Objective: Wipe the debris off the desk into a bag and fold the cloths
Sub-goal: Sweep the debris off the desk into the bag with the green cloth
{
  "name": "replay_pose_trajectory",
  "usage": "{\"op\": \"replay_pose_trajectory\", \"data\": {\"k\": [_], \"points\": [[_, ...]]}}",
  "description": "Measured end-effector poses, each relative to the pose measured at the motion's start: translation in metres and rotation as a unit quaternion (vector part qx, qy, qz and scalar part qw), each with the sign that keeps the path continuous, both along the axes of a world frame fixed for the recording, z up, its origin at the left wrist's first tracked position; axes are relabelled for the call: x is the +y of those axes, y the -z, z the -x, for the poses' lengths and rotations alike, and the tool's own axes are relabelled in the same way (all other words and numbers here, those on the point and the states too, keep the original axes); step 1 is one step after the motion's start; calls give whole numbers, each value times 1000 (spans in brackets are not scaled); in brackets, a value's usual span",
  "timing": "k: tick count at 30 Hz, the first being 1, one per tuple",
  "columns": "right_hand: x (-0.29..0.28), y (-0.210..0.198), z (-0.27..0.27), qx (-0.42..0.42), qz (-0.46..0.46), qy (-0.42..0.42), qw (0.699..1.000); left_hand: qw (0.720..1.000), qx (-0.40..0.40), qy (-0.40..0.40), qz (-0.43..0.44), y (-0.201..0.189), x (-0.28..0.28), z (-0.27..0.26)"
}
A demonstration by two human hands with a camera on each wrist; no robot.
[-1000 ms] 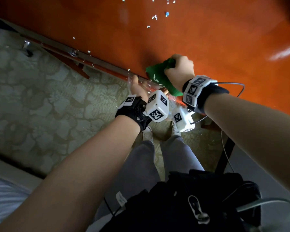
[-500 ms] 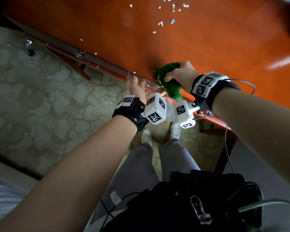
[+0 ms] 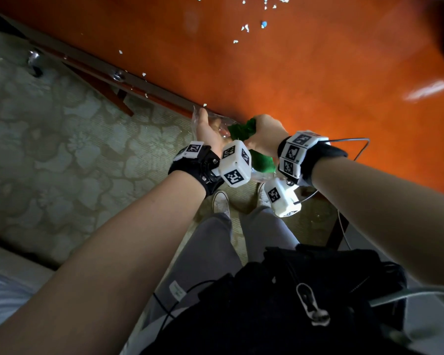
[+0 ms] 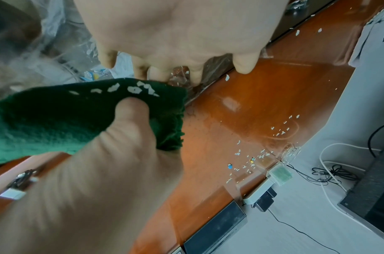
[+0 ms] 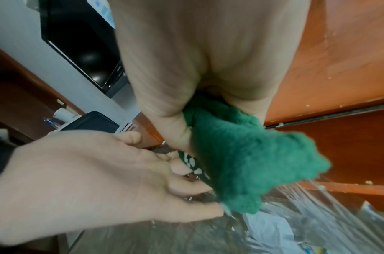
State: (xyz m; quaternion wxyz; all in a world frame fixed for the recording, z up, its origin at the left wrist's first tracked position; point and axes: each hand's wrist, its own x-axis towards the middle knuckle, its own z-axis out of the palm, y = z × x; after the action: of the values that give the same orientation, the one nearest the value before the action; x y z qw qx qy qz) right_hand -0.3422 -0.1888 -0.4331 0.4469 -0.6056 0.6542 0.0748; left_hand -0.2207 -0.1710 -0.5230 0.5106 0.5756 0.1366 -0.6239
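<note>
Green cloth (image 3: 241, 129) gripped in right hand (image 3: 265, 135): now clears tabletop (image 3: 318, 73) edge above bag (image 5: 306, 206) spread by flat left hand (image 3: 208, 131); leaves far debris (image 3: 245, 28).

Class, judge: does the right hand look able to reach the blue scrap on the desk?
Probably yes: only bare desk separates the right hand, gripping the green cloth, from the blue scrap.
</note>
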Motion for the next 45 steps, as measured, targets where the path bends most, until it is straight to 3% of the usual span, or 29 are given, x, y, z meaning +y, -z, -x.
{"op": "replay_pose_trajectory", "data": {"k": [8, 17, 22, 25, 29, 32, 37, 40, 45], "points": [[-5, 2, -5, 48, 31, -23, 998, 998, -12, 46, -36, 14, 0, -2], [-3, -4, -4, 43, -8, -39, 998, 1000, -13, -26, -4, -16, 0, 3], [-7, -2, -8, 96, 32, -42, 994, 997, -18, 51, -52, 22, 4, -1], [-9, -2, -6, 107, 21, -49, 993, 997, -15, 59, -38, 0, 1, -1], [-6, -1, -6, 87, 31, -80, 992, 998, -31, 54, -32, -9, 4, 1], [-4, -1, -9, 58, 29, -71, 995, 997, -42, 51, -40, 7, 4, -4], [-18, 2, -14, 40, 26, -75, 996, 998, -56, 21, -23, -25, 1, -16], [-34, 2, -14, 6, 16, -37, 999, 1000, 0, -12, -16, -25, -4, -24], [-63, -8, -20, -84, 10, 72, 994, 998, 11, -53, -30, -26, -15, -38]]}}
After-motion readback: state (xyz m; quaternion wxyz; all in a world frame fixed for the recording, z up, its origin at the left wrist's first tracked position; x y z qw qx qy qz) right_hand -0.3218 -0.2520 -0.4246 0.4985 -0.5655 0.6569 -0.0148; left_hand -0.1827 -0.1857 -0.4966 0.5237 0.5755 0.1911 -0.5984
